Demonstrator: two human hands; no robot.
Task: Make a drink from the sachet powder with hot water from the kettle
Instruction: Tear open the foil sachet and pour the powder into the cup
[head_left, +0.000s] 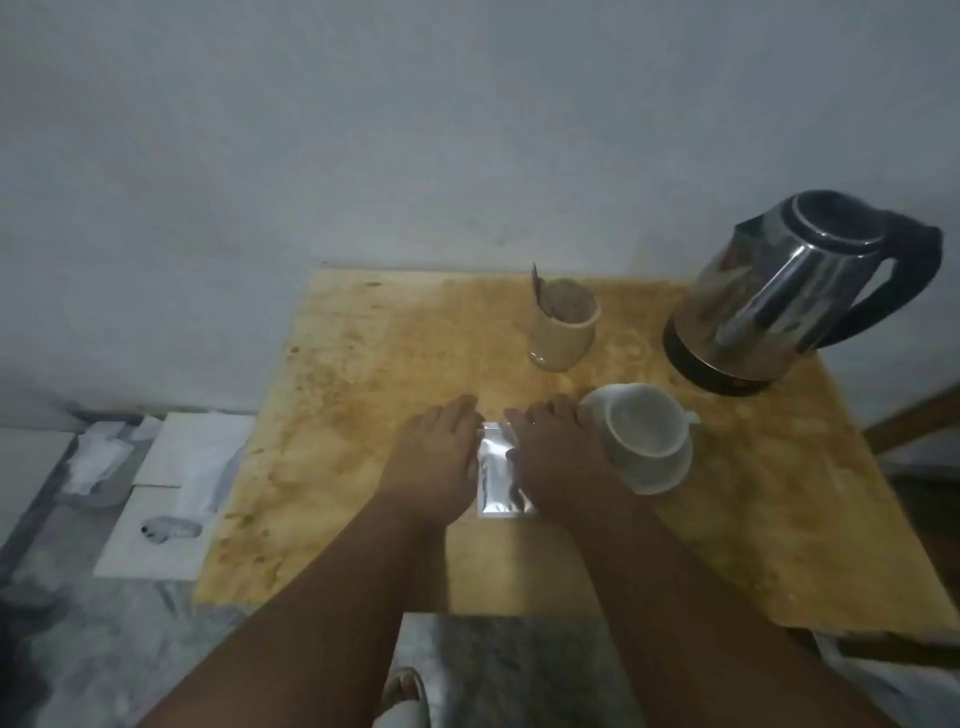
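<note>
both hands lie palm-down on the worktop (363, 415), fingers released and flat: left hand (434, 462) and right hand (558, 457) on either edge of the silver sachet (498, 478), gripping nothing. just right sits a white cup (647, 421) on its saucer (660, 478). farther off stand a beige mug (563, 332) and, far right, the steel kettle (784, 291).

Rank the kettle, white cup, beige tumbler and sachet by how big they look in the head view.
1. kettle
2. white cup
3. beige tumbler, looks close to the cup, and farther away, so unsure
4. sachet, partly hidden by hands
</note>
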